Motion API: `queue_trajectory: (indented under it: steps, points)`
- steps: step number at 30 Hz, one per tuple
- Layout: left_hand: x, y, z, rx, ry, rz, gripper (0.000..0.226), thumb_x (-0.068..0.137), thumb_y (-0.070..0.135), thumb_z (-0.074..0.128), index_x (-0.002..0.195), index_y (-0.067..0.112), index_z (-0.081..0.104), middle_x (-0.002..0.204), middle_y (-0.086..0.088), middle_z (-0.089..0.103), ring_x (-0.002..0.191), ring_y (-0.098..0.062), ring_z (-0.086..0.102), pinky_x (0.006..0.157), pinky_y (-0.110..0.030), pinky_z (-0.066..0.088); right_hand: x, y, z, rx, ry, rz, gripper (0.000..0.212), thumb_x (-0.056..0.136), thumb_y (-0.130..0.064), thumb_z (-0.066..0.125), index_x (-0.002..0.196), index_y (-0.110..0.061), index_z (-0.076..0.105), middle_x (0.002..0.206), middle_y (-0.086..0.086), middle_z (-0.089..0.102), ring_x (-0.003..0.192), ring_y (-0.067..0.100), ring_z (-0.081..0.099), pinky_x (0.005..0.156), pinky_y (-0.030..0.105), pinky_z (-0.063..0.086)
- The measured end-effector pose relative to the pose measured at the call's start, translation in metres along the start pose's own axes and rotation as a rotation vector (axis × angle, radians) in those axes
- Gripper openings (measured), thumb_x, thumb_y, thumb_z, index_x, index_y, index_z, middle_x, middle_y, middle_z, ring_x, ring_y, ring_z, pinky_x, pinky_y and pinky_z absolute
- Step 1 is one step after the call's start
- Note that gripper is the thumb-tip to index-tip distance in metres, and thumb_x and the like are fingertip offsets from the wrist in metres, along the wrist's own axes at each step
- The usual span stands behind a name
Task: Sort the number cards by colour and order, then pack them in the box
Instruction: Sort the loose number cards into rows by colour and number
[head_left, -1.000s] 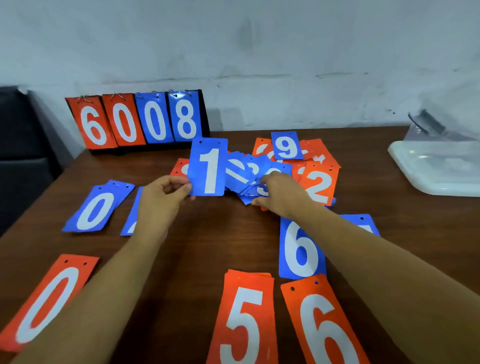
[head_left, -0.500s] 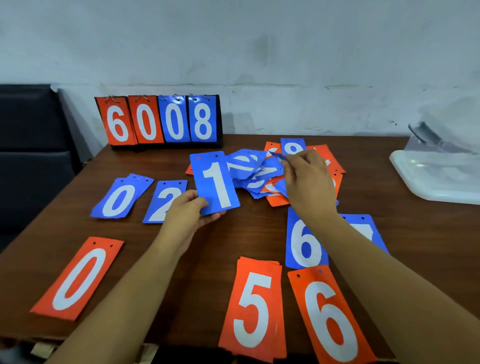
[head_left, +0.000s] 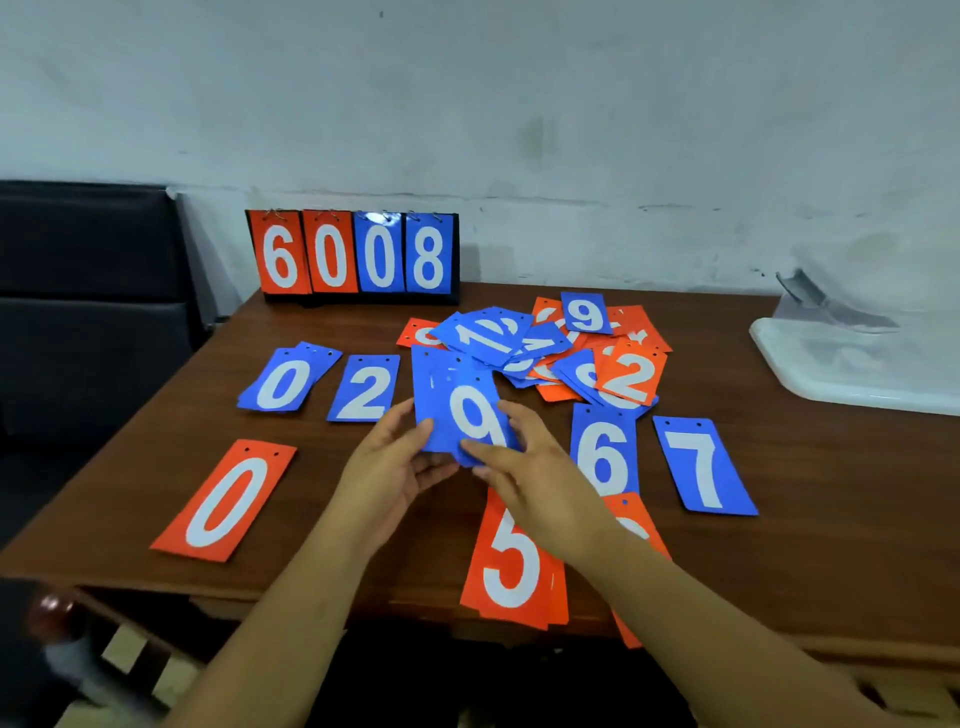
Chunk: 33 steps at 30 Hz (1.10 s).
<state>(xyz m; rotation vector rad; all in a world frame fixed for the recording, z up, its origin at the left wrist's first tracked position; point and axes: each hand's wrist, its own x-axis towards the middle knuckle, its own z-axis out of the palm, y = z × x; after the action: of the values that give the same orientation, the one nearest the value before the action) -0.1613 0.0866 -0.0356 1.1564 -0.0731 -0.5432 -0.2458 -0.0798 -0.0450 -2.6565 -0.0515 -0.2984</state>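
**Glossy blue cards being pinched at their edges**

Head view: the left hand (head_left: 395, 467) is pinching the left edge of a second blue card (head_left: 430, 387), just above the wooden surface (head_left: 831, 467) at near middle. The right hand (head_left: 540, 478) is clamping its fingers (head_left: 485, 448) on the blue 9 card (head_left: 474, 415) overlapping it. Both are looking thin, light, slightly flexible and probably slippery, so edge grips suit. The translucent plastic box (head_left: 852, 364) is sitting far right.

Past the table's (head_left: 831, 493) near edge our left forearm (head_left: 291, 623) and right forearm (head_left: 727, 629) are bare; left hand (head_left: 395, 467) and right hand (head_left: 540, 483) bare too.
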Motion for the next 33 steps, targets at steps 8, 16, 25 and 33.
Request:
queue_trajectory:
  steps: [8, 16, 25, 33]
  points:
    - [-0.022, 0.007, -0.035, 0.281, 0.066, 0.111, 0.042, 0.086, 0.006, 0.069, 0.124, 0.019, 0.057, 0.116, -0.002, 0.071, 0.106, -0.022, 0.069, 0.089, -0.047, 0.055, 0.009, -0.045, 0.010, 0.504, 0.165, 0.262, 0.052, 0.086, -0.048, 0.067, 0.132, -0.031, 0.051, 0.134, -0.013, 0.041, 0.120, 0.001, 0.048, 0.087, 0.021, 0.054]
    - [-0.011, 0.030, -0.079, 0.457, 0.256, 0.141, 0.018, 0.094, 0.016, 0.062, 0.112, 0.018, 0.060, 0.108, 0.001, 0.072, 0.093, -0.017, 0.071, 0.063, -0.032, 0.058, 0.068, -0.053, 0.030, 0.816, 0.109, 0.520, 0.027, 0.091, -0.028, 0.067, 0.099, -0.003, 0.062, 0.096, 0.003, 0.073, 0.084, 0.016, 0.072, 0.074, 0.047, 0.060]
    - [0.031, 0.068, -0.144, 0.616, 0.643, 0.120, 0.033, 0.097, 0.012, 0.046, 0.129, 0.016, 0.051, 0.118, 0.000, 0.054, 0.092, -0.014, 0.058, 0.060, -0.028, 0.046, 0.155, -0.057, 0.070, 0.506, -0.136, 0.333, 0.015, 0.098, -0.038, 0.048, 0.085, -0.031, 0.045, 0.084, -0.016, 0.049, 0.077, 0.003, 0.048, 0.065, 0.022, 0.040]
    - [0.058, 0.069, -0.151, 0.717, 0.558, 0.120, 0.031, 0.092, 0.002, 0.042, 0.117, 0.013, 0.055, 0.094, 0.002, 0.059, 0.076, -0.010, 0.055, 0.061, -0.025, 0.043, 0.149, -0.037, 0.075, 0.353, -0.245, 0.266, 0.032, 0.099, -0.043, 0.046, 0.126, -0.027, 0.051, 0.120, -0.010, 0.057, 0.112, 0.015, 0.057, 0.074, 0.021, 0.041]
